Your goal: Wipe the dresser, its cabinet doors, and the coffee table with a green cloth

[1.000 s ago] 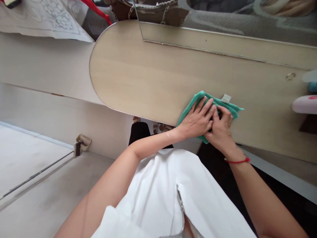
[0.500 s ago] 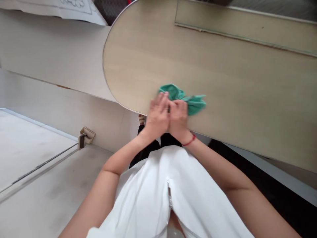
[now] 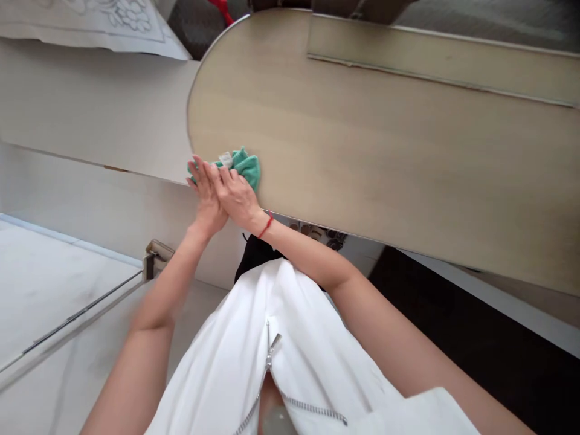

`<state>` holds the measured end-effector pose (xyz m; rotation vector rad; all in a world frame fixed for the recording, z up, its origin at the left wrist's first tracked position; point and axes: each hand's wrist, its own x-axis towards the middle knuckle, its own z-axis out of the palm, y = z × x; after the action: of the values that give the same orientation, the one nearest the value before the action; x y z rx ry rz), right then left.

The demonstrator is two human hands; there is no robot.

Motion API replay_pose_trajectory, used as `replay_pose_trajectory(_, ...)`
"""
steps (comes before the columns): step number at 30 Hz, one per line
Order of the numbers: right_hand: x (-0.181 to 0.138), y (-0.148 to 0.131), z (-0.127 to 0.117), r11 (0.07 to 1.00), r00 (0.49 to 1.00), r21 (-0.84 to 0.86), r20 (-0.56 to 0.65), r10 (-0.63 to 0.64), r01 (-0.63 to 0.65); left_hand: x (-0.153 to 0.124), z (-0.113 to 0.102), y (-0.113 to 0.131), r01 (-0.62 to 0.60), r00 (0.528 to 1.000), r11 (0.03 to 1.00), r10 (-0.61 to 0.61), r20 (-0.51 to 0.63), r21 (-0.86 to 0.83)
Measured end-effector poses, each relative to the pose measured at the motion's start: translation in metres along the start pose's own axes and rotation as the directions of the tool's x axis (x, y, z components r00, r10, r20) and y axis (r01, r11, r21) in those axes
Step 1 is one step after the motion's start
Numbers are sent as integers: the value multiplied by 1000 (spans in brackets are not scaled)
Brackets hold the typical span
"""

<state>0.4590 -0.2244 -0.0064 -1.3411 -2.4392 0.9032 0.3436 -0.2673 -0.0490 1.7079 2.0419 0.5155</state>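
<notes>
A green cloth (image 3: 247, 166) lies bunched at the rounded left end of a light wooden tabletop (image 3: 362, 145). My left hand (image 3: 205, 196) and my right hand (image 3: 235, 194) rest side by side on the cloth, fingers stretched flat and pressing it down near the table's front edge. A red string circles my right wrist. Most of the cloth is hidden under the two hands.
A mirror (image 3: 435, 57) leans along the table's far edge. A white patterned sheet (image 3: 90, 21) lies at the upper left. Pale floor with a metal rail (image 3: 77, 314) lies to the left, dark floor to the right.
Both hands slid the cloth leftward along the table, from right of centre to its rounded left end. The cloth has bunched up smaller.
</notes>
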Motion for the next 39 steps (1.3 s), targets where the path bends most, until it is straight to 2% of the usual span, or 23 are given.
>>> replay_pose_trajectory(4,-103,81,-57,990,993,-86,-32,112,-114,-39,65,115,-172,982,985,171,73,-6)
replay_pose_trajectory(8,-205,166,-114,969,962,-84,-167,217,-233,-67,126,236,-365,922,931,364,133,-17)
replay_pose_trajectory(11,-279,227,-156,942,905,-47,-298,304,-332,-85,171,326,-485,857,874,480,189,-21)
replay_pose_trajectory(14,-357,288,-200,898,829,-5,-387,403,-439,-105,216,419,-601,756,796,594,274,-70)
replay_pose_trajectory(17,-432,344,-242,860,766,9,-449,459,-510,-126,258,505,-679,661,719,687,303,-148)
replay_pose_trajectory(19,-474,375,-264,839,745,-1,-461,482,-543,-141,281,550,-707,624,683,724,294,-182)
replay_pose_trajectory(21,-507,399,-280,819,737,-20,-448,506,-574,-154,301,584,-714,615,674,733,291,-187)
replay_pose_trajectory(24,-542,425,-296,794,726,-37,-432,535,-607,-168,323,619,-729,592,659,743,314,-186)
replay_pose_trajectory(26,-559,439,-302,775,695,-37,-471,543,-630,-175,333,638,-756,543,622,770,337,-202)
replay_pose_trajectory(28,-571,451,-304,738,620,-34,-569,541,-674,-179,339,654,-794,480,569,803,353,-215)
replay_pose_trajectory(31,-573,461,-294,659,454,-1,-726,517,-752,-178,334,665,-841,411,502,835,367,-202)
replay_pose_trajectory(33,-561,456,-279,623,354,41,-792,497,-781,-172,321,657,-860,373,468,848,376,-203)
replay_pose_trajectory(35,-537,437,-259,614,301,63,-829,472,-787,-161,302,634,-860,366,467,845,391,-205)
replay_pose_trajectory(37,-503,408,-237,638,310,60,-837,451,-767,-148,279,597,-839,407,510,820,403,-189)
replay_pose_trajectory(39,-459,371,-215,698,373,49,-817,439,-714,-132,254,548,-804,474,571,784,400,-165)
